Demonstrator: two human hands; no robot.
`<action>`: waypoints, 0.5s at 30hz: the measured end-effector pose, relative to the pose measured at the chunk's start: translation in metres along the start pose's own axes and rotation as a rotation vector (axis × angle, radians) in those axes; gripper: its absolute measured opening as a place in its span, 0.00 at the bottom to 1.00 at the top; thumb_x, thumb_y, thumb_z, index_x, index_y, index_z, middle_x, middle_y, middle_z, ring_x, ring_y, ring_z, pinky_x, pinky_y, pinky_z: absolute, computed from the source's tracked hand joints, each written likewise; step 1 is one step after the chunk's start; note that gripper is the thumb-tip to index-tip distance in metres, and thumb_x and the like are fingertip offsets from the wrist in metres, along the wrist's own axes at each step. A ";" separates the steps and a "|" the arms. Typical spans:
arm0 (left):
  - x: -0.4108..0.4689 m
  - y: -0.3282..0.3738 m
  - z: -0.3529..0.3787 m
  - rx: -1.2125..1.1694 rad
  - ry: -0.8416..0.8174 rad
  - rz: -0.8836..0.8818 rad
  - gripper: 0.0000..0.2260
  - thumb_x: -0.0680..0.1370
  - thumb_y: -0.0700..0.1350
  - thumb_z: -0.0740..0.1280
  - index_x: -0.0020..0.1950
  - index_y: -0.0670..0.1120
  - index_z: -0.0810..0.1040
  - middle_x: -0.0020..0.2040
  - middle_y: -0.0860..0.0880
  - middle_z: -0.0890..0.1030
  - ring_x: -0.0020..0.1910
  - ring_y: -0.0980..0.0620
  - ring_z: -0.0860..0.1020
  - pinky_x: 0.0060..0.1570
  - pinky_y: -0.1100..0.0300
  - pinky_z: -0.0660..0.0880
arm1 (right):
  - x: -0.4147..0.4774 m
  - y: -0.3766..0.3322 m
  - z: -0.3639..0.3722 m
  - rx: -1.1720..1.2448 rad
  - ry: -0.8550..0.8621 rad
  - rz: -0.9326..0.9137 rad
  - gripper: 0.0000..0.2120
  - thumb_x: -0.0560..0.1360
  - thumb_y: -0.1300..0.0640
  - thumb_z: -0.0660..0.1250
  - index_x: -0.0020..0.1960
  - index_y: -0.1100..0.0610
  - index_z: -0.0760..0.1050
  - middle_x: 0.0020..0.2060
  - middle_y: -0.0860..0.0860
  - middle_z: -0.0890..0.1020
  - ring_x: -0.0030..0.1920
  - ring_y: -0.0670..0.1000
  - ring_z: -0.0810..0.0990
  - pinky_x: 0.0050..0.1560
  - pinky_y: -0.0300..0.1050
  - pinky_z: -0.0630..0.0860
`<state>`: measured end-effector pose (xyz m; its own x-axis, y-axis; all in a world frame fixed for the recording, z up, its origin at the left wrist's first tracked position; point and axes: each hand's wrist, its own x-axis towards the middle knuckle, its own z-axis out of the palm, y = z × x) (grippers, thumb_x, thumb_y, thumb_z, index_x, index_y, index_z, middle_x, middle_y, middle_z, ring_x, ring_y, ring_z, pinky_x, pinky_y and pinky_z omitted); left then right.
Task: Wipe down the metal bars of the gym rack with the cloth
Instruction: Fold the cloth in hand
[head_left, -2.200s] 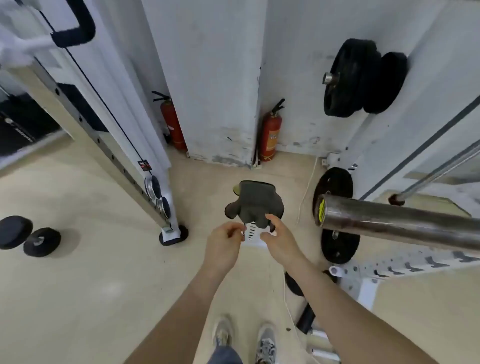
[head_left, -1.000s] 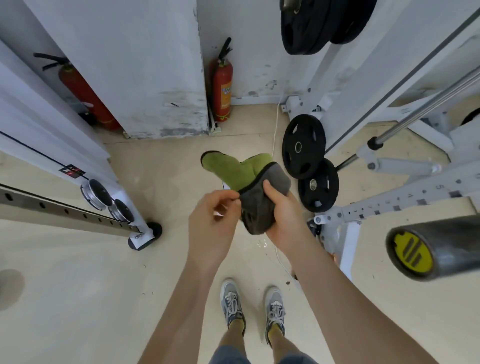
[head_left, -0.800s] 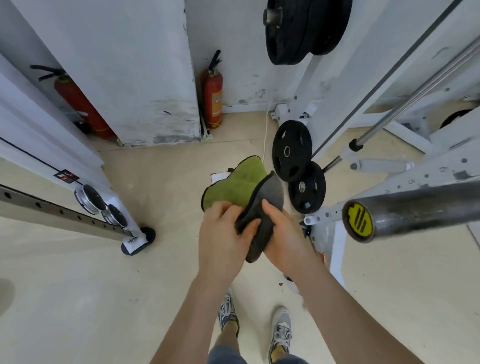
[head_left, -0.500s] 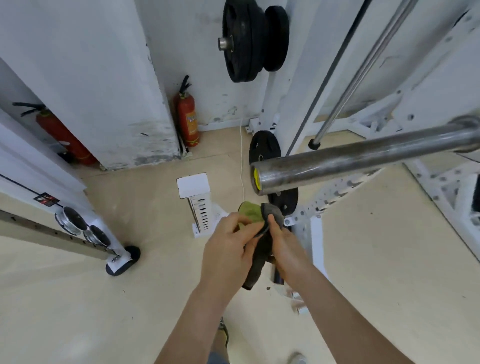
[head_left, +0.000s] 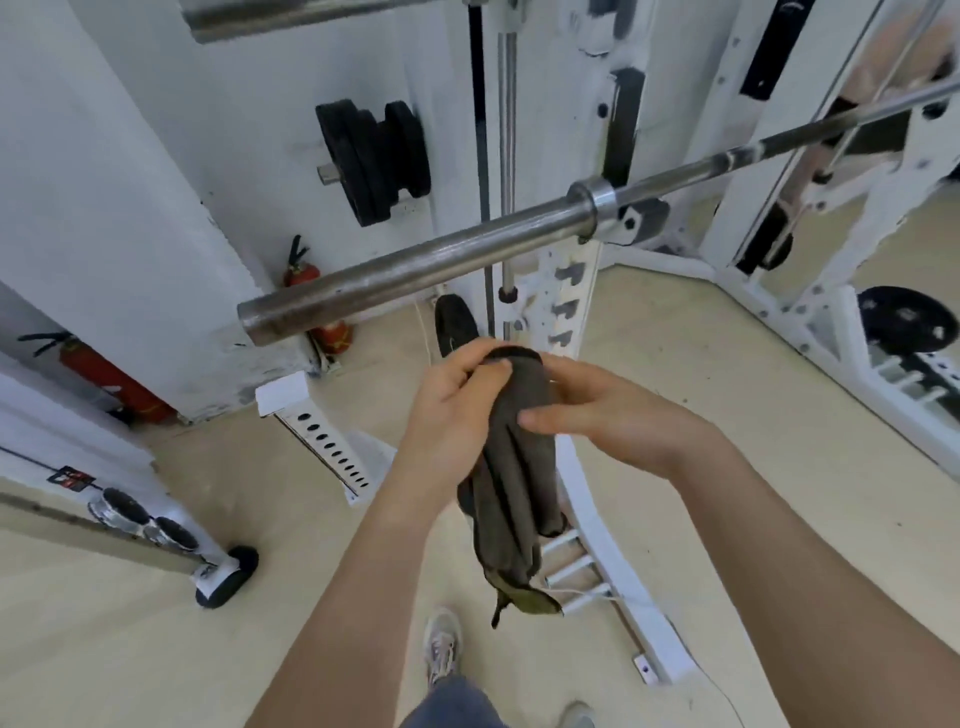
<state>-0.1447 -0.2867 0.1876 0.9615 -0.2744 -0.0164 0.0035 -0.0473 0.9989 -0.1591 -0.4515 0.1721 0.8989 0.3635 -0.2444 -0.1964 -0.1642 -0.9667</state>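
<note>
A grey cloth (head_left: 511, 467) with a green underside hangs bunched between my hands, its lower end dangling near my knees. My left hand (head_left: 449, 415) pinches its top fold with thumb and fingers. My right hand (head_left: 597, 410) holds the other side of the cloth, fingers curled around it. Just above and behind my hands a steel barbell (head_left: 415, 265) crosses the view on the white gym rack (head_left: 566, 291), its bare sleeve end pointing left. The hands and cloth are below the bar and do not touch it.
Black weight plates (head_left: 371, 161) hang on a peg of the rack. Two red fire extinguishers (head_left: 317, 301) stand by the white wall pillar. A white perforated post (head_left: 317, 431) lies on the floor, a cable machine foot (head_left: 223, 577) at left, rack base rails (head_left: 618, 571) under my hands.
The view has swung up and right, bringing the barbell's sleeve across the middle. My hands have gathered the cloth into a long hanging bunch with the grey side outward.
</note>
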 end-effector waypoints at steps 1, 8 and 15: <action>0.003 0.013 0.005 -0.035 0.011 0.026 0.20 0.81 0.36 0.59 0.40 0.55 0.84 0.38 0.53 0.83 0.40 0.57 0.80 0.41 0.62 0.77 | -0.002 0.001 -0.005 -0.016 -0.003 0.004 0.16 0.76 0.57 0.70 0.63 0.53 0.77 0.59 0.51 0.82 0.61 0.51 0.79 0.65 0.53 0.72; 0.041 0.045 0.013 -0.364 0.255 0.039 0.13 0.80 0.38 0.60 0.44 0.48 0.82 0.41 0.49 0.83 0.40 0.54 0.79 0.43 0.58 0.77 | -0.018 0.010 -0.061 -0.099 -0.220 0.211 0.18 0.70 0.56 0.73 0.59 0.60 0.80 0.56 0.55 0.83 0.58 0.56 0.81 0.61 0.48 0.76; 0.083 0.018 0.021 -0.487 0.046 -0.056 0.12 0.79 0.35 0.60 0.53 0.45 0.81 0.49 0.44 0.83 0.48 0.49 0.80 0.52 0.54 0.77 | -0.051 -0.046 -0.111 -0.017 0.214 -0.085 0.05 0.72 0.59 0.68 0.44 0.57 0.83 0.42 0.57 0.85 0.44 0.58 0.82 0.48 0.52 0.79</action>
<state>-0.0704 -0.3308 0.2034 0.9673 -0.2411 -0.0791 0.1726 0.3966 0.9016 -0.1524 -0.5638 0.2375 0.9748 0.1744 -0.1388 -0.1116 -0.1569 -0.9813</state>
